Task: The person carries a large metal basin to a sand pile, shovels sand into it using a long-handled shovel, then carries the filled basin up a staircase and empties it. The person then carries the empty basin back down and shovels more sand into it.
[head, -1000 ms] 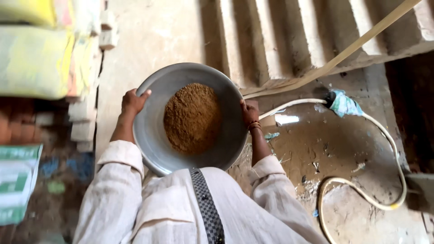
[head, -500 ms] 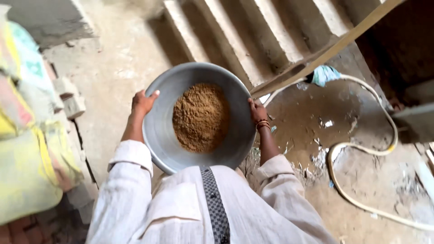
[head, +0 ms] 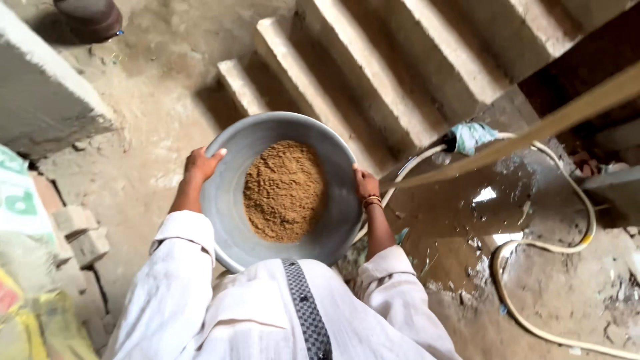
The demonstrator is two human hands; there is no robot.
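I carry a round grey metal pan [head: 233,193] in front of my chest. A heap of brown sand [head: 283,190] lies in its middle. My left hand [head: 201,164] grips the pan's left rim, thumb over the edge. My right hand [head: 365,183], with bangles at the wrist, grips the right rim. White sleeves cover both forearms.
Concrete stair steps [head: 373,73] rise ahead. A pale hose [head: 567,247] loops over wet muddy ground at right, its end wrapped in cloth [head: 472,135]. A wooden plank [head: 533,130] slants across. Bricks [head: 80,230] and sacks [head: 27,293] lie at left, beside a concrete block [head: 40,100].
The view has swung left and forward: the stairs and hose have shifted right, the sacks slid to the frame's edge. Both hands keep the same hold on the pan.
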